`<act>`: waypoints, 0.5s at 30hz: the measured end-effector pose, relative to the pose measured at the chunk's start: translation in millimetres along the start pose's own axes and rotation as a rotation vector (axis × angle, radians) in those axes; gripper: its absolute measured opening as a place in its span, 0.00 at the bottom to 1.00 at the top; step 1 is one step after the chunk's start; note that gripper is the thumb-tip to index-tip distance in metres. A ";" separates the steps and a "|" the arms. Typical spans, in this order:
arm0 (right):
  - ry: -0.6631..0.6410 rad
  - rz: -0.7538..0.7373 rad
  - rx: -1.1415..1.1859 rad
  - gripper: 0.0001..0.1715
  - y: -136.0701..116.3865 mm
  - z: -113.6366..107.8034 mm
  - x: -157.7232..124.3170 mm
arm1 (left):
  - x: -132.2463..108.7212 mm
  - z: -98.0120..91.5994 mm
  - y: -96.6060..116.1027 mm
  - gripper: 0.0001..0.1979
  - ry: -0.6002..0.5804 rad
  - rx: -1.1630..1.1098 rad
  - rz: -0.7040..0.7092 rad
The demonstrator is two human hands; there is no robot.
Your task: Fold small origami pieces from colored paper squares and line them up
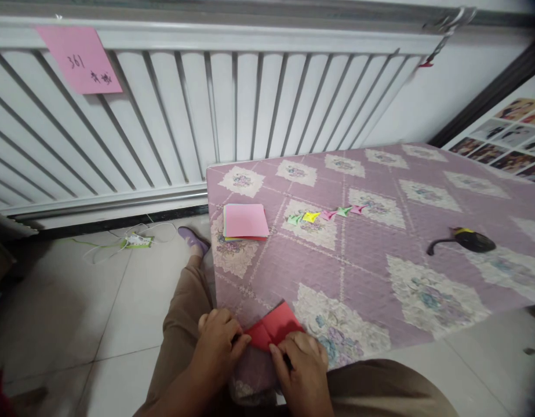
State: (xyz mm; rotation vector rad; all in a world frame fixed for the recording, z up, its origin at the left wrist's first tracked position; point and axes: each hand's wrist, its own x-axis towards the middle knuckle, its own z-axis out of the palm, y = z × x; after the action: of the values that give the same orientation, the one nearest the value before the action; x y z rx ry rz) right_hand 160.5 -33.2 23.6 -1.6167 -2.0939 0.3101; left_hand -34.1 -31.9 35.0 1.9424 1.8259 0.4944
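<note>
A folded red paper (pixel 273 329) lies at the near edge of a purple quilted surface (pixel 363 260). My left hand (pixel 218 341) pinches its left side and my right hand (pixel 299 365) presses on its near right edge. Both hands grip the paper. A stack of coloured paper squares (pixel 245 221), pink on top, sits further back on the left. Beyond it runs a row of several small folded paper pieces (pixel 326 214), green, yellow and pink.
A black object with a yellow mark (pixel 467 239) lies on the right of the quilt. A white radiator (pixel 197 116) with a pink note (pixel 80 58) stands behind. A white cable and plug (pixel 134 239) lie on the tiled floor, left. Photos (pixel 506 136) lie at far right.
</note>
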 end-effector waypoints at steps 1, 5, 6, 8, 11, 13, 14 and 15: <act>-0.005 0.011 -0.004 0.17 -0.1 0.2 0.2 | 0.9 -0.3 -0.9 0.07 0.000 0.010 -0.006; -0.004 0.020 -0.006 0.18 0.0 0.8 2.1 | 3.9 -1.9 -2.9 0.08 -0.008 0.054 0.004; 0.001 0.023 -0.006 0.18 0.0 0.8 2.7 | 4.2 -2.3 -3.1 0.08 -0.009 0.058 0.011; 0.003 0.026 -0.015 0.19 -0.3 0.9 3.7 | 4.2 -3.0 -3.0 0.08 -0.008 0.059 0.013; -0.015 0.019 -0.039 0.18 -0.6 1.2 4.6 | 3.2 -4.1 -2.4 0.07 -0.013 0.041 0.020; -0.027 0.022 -0.051 0.17 -0.7 1.6 4.6 | 2.8 -4.5 -1.6 0.07 -0.022 0.033 0.022; -0.031 0.024 -0.056 0.17 -0.5 1.7 4.5 | 2.9 -4.6 -1.1 0.07 -0.026 0.036 0.015; -0.035 0.026 -0.061 0.17 -0.2 1.9 4.3 | 3.2 -4.6 -0.6 0.07 -0.028 0.044 0.005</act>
State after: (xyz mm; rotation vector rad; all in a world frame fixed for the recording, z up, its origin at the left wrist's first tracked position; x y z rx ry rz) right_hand 158.5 -29.0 23.0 -1.6862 -2.1297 0.2874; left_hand -36.8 -28.4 38.4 1.9738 1.8294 0.4293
